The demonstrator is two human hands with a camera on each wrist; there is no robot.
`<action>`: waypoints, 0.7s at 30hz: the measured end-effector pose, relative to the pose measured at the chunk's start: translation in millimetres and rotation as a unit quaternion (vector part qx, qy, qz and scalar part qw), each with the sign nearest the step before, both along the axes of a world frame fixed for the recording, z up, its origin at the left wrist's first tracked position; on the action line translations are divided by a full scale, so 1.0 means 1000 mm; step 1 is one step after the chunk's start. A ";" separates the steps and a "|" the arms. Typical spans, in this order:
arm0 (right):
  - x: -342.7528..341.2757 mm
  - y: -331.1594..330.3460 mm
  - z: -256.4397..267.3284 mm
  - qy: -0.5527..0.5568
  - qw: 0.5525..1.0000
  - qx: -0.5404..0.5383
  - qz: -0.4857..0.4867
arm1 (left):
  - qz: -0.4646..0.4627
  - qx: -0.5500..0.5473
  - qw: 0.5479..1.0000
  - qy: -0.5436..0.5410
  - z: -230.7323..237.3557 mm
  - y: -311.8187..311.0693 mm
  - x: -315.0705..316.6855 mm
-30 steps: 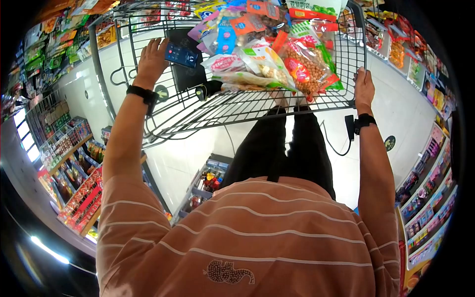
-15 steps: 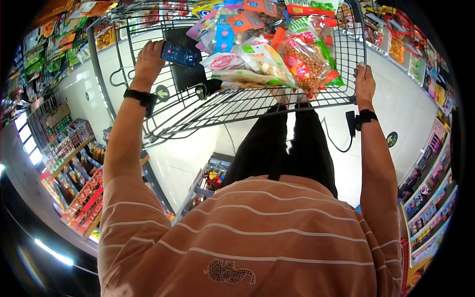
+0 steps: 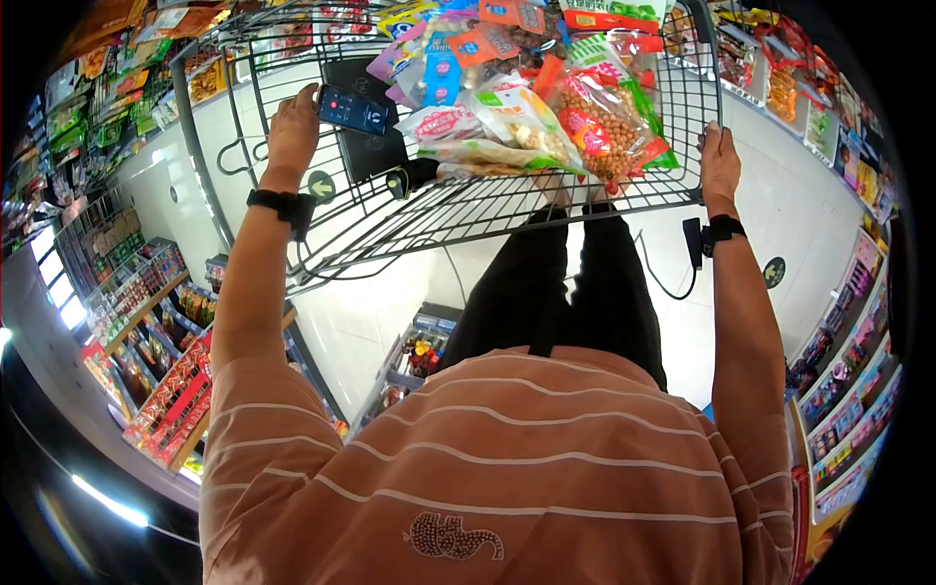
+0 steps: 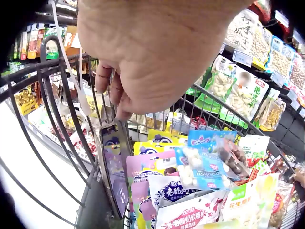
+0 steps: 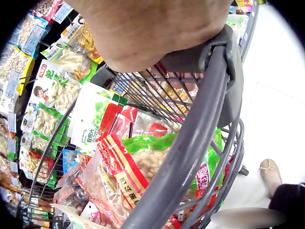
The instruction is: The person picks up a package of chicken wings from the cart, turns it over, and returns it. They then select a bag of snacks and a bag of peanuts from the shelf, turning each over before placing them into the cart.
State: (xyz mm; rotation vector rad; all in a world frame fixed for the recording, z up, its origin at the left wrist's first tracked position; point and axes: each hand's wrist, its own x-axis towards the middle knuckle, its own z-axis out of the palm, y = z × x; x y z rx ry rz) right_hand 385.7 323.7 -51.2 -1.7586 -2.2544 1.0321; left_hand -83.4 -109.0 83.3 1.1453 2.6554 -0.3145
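My left hand (image 3: 292, 132) is at the left side of the wire shopping cart (image 3: 448, 222), with its bent fingers right at the end of a dark phone (image 3: 353, 110). In the left wrist view, fingertips (image 4: 125, 110) overlap the phone's upper edge, and its screen (image 4: 116, 167) faces the bagged snacks; I cannot tell whether the fingers pinch it. On the right, my right hand (image 3: 720, 168) grips the cart's grey handle (image 5: 224, 71) at the corner. Its fingers show underneath, while the wrist hides the rest. Between both hands lies a heap of snack bags (image 3: 526, 127).
A black panel (image 3: 370, 156) sits behind the phone. Shelves with packaged goods (image 3: 838, 390) curve along the right, and more shelves (image 3: 146, 361) stand at the left. A low bin (image 3: 414, 356) is beside the legs on the pale floor (image 3: 341, 331). Cables hang below both wrists.
The left hand has shifted slightly left and its fingers look more drawn in. Phone and cart have moved slightly left with it. The right hand keeps its hold.
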 end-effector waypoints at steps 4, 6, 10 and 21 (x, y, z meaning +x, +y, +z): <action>0.000 0.000 0.001 -0.008 1.000 -0.005 -0.008 | -0.022 0.019 0.999 -0.021 -0.012 -0.004 -0.003; 0.000 0.000 0.001 -0.003 1.000 -0.009 -0.010 | -0.046 0.032 0.998 -0.014 -0.017 -0.009 -0.002; 0.001 0.000 -0.002 -0.001 1.000 -0.003 -0.008 | -0.074 0.016 0.997 0.017 -0.023 -0.013 -0.001; 0.002 0.001 -0.005 -0.025 1.000 -0.005 -0.005 | -0.067 0.051 0.996 0.016 -0.036 -0.010 -0.014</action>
